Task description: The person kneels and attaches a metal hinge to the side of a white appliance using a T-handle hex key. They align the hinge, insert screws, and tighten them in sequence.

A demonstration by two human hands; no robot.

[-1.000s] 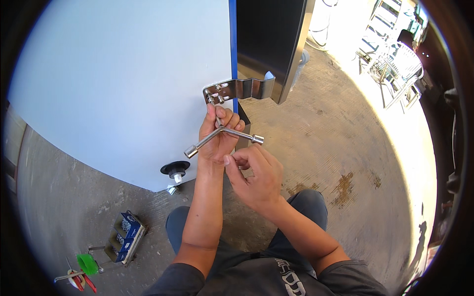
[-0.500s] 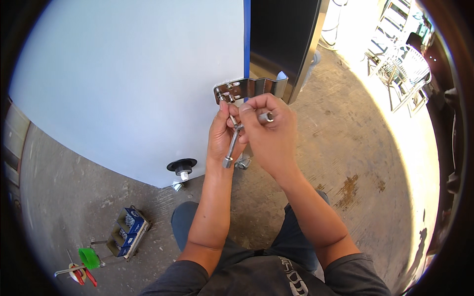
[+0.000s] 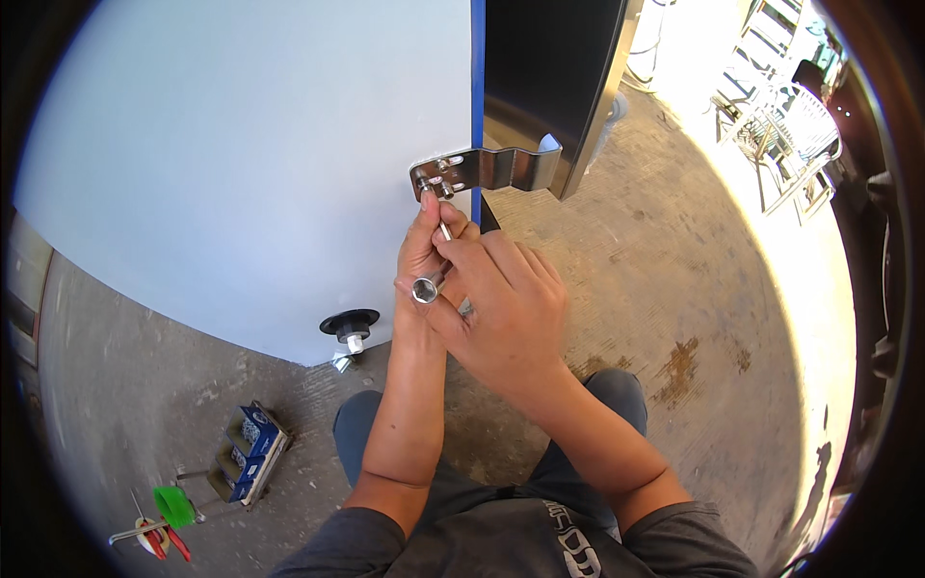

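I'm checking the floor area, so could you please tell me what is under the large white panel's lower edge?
Under the large white panel a black round foot on a metal stem meets the grey concrete floor. Anything farther under is covered by the panel.

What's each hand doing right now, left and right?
Left hand: closed on the wrench shaft, just below the hinge bracket.
Right hand: closed on the wrench's socket end.

Open concrete floor [image 3: 674, 289] to the right; white panel [image 3: 241, 173] and metal hinge bracket [image 3: 487, 169] close ahead.
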